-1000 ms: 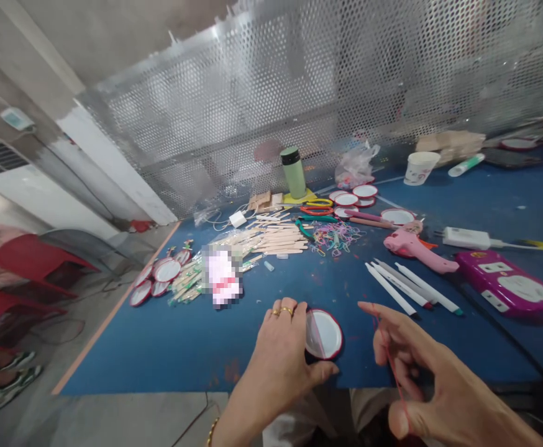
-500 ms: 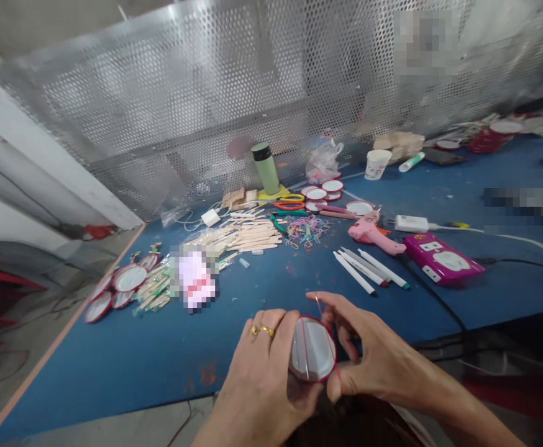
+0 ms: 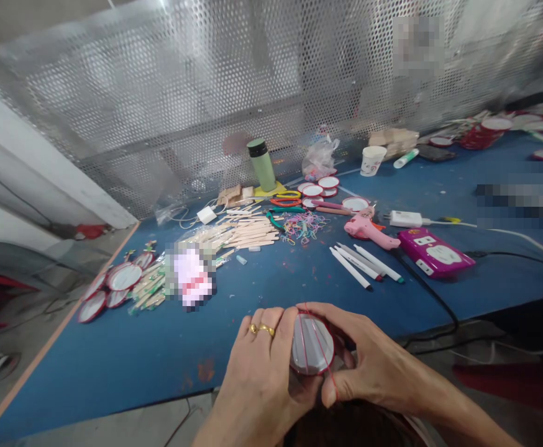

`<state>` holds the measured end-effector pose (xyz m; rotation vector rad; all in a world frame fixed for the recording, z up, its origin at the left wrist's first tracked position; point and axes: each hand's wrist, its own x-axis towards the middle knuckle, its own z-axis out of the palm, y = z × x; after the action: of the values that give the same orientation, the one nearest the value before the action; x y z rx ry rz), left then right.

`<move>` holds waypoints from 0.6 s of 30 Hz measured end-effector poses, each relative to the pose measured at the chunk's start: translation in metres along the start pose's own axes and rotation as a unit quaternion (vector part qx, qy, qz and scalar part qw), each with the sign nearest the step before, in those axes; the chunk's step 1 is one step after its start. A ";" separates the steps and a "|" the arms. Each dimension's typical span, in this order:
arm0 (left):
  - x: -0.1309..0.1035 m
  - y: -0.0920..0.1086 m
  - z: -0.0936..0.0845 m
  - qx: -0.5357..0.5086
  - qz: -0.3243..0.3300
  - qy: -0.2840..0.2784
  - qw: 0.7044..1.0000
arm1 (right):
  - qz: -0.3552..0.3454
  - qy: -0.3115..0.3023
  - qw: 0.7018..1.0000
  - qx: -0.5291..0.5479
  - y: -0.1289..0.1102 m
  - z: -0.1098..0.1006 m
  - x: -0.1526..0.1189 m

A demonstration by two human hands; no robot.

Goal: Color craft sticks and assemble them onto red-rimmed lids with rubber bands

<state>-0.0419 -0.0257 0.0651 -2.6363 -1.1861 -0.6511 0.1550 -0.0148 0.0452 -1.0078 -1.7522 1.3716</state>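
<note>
Over the front edge of the table, my left hand (image 3: 264,366) grips a round, red-rimmed disc (image 3: 315,351) with a shiny grey face. Gold rings show on its fingers. One thin red rubber band crosses the face from top to bottom. My right hand (image 3: 369,357) stretches a second red rubber band (image 3: 321,338) slantwise across the face, between its forefinger at the top rim and its thumb below. The undersides of the disc and some fingertips are hidden. Loose coloured rubber bands (image 3: 305,226) lie in a heap farther back.
White markers (image 3: 367,266), a pink glue gun (image 3: 369,228) and a purple power strip (image 3: 434,253) lie to the right. Wooden sticks (image 3: 255,230), scissors (image 3: 285,198) and a green bottle (image 3: 262,166) are behind. More red-rimmed discs (image 3: 125,277) sit at left. A perforated metal screen (image 3: 197,99) backs the table.
My right forefinger has come down and left to the disc's top rim, bringing the second rubber band across the face. My left hand keeps its grip; the view has shifted slightly.
</note>
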 end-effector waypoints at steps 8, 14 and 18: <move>0.003 0.000 -0.003 -0.001 0.002 -0.015 1.000 | 0.004 0.003 1.000 -0.028 0.003 0.001 0.000; -0.001 -0.001 0.002 0.008 0.020 0.012 1.000 | 0.007 -0.006 0.999 -0.047 -0.002 -0.001 0.003; -0.004 -0.001 0.004 0.009 0.030 0.005 0.999 | 0.018 -0.004 0.997 -0.073 -0.002 -0.001 0.003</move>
<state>-0.0435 -0.0261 0.0599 -2.6396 -1.0992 -0.6373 0.1541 -0.0124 0.0475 -1.1180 -1.8697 1.2863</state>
